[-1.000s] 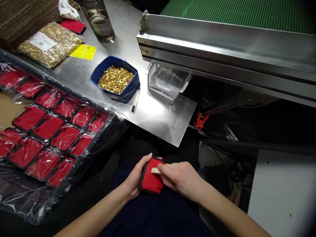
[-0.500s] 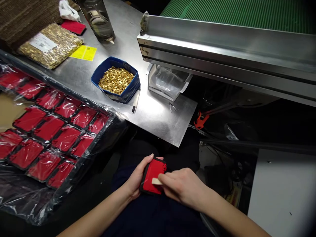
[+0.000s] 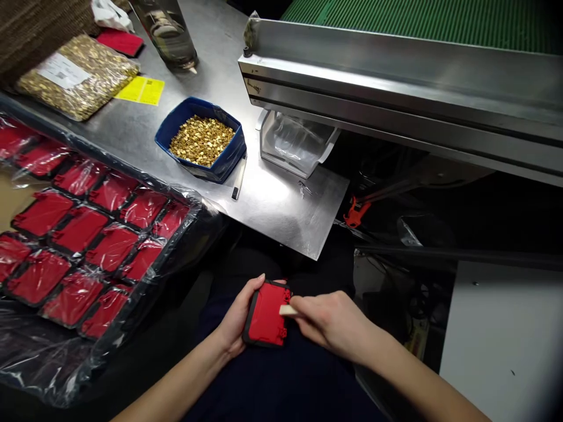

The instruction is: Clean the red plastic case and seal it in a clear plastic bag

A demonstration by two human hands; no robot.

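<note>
My left hand (image 3: 237, 319) grips a red plastic part with a black rim (image 3: 265, 315) over my lap, thumb along its top left edge. My right hand (image 3: 331, 322) pinches a small pale stick (image 3: 288, 310) and presses its tip against the part's right edge. A blue bin of small brass pieces (image 3: 201, 140) stands on the metal table (image 3: 272, 205) ahead of my hands.
At the left lies a tray of several red parts under clear film (image 3: 88, 234). A bag of brass pieces (image 3: 74, 76), a yellow label (image 3: 141, 91), a glass bottle (image 3: 169, 32), a pen (image 3: 238, 177) and a clear plastic box (image 3: 294, 146) sit on the table. A steel conveyor frame (image 3: 396, 88) runs across the right.
The red part has turned in my left hand to lie flatter. My right hand has slid the stick from the part's face to its right edge.
</note>
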